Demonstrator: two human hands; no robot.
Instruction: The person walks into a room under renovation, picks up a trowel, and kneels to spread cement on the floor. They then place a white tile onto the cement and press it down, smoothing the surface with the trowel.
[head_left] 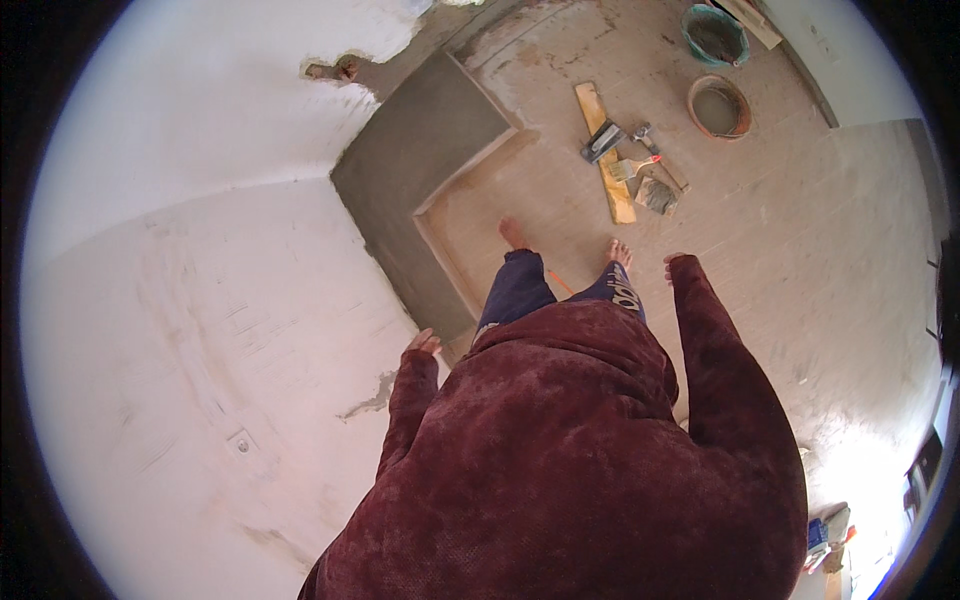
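Observation:
My left hand (422,342) hangs low beside the white wall, fingers apart, holding nothing that I can see. My right hand (671,269) hangs at my other side, partly covered by the maroon sleeve, its loosely bent fingertips showing and seemingly empty. My bare feet (513,232) stand beside an L-shaped band of grey cement (394,178) with a raised edge along the wall. Ahead lie a wooden board (620,207), a dark plastering float (603,142), a hammer (643,134), a paintbrush (630,167) and a cement-smeared flat tool (656,195). A thin orange item (560,282) shows between my legs.
A teal bucket (714,38) and an orange tub (717,106) of grey mix stand at the top right, near planks (748,20). White walls (180,300) with chipped patches rise on the left. Some indistinct items (832,540) sit at the lower right in bright light.

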